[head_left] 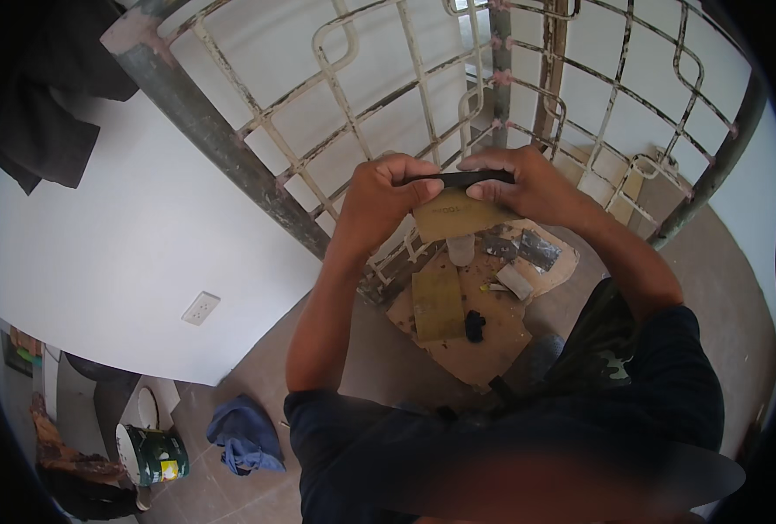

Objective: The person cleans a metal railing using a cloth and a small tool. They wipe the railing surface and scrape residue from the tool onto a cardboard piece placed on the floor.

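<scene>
A tan-backed sheet of sandpaper (462,220) is held up in front of me, its upper edge folded over to show a dark face. My left hand (382,196) pinches that fold at its left end between thumb and fingers. At the other end my right hand (529,188) grips the same fold, thumb on the near side. Below, a second tan sheet (438,301) lies on a piece of brown cardboard (486,362) on the floor. A small black item (475,327), a pale block (514,282) and a whitish cup-like thing (461,251) are beside it.
A metal grille (344,98) with worn, patchy paint stands just beyond my hands, its thick post (222,144) leaning across the white wall (126,253). On the floor at lower left are a blue cloth (246,434) and a dark green bucket (154,454).
</scene>
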Motion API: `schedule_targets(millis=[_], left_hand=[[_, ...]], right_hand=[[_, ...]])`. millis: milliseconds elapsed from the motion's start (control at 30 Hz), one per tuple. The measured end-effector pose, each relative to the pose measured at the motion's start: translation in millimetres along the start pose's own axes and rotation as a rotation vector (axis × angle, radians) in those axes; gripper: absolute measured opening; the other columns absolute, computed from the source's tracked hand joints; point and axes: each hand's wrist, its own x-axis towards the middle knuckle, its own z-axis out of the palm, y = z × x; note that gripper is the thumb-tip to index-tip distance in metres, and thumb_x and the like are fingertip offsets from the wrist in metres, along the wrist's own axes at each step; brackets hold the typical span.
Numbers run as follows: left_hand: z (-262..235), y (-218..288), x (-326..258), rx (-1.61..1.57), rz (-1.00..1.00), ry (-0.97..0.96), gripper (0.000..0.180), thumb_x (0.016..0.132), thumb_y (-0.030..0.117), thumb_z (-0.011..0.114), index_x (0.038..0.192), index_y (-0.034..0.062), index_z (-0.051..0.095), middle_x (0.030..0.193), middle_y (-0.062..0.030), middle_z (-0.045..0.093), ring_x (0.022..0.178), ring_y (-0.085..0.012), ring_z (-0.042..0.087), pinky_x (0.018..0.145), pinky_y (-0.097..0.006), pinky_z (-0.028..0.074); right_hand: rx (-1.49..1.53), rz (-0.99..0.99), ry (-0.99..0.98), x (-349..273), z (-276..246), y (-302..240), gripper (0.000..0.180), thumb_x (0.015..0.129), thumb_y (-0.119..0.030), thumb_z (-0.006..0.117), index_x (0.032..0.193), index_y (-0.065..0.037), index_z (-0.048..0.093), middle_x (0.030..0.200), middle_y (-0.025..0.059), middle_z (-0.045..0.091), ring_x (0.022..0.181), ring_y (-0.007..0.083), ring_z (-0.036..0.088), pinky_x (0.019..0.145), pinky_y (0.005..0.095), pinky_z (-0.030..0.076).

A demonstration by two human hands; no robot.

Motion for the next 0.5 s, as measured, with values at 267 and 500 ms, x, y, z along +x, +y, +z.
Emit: schedule_targets(millis=[267,500], left_hand=[[14.9,4.2,-4.5,0.413,0.275,0.076,0.023,0.092,0.012,0.072,0.108,-0.0028,0.07,0.09,-0.007,0.071,0.086,-0.0158,0.065,0.081,-0.031,0.051],[16.1,4.1,-1.5,0.572,0.368,0.004,0.013,0.089,0.008,0.072,0.096,-0.0025,0.07,0.081,-0.0109,0.067,0.074,-0.0173,0.06,0.069,-0.033,0.047]], right_hand=[[0.032,0.046,0.11,1.3,6.7,-8.5,0.018,0.092,-0.011,0.071,0.106,0.001,0.072,0.084,0.0109,0.071,0.077,0.0154,0.063,0.073,0.0322,0.05],[-0.023,0.001,0.061,1.9,5.7,-10.4,0.013,0.092,-0.007,0.07,0.102,0.001,0.071,0.082,0.0144,0.069,0.074,0.0193,0.063,0.073,0.0349,0.05]])
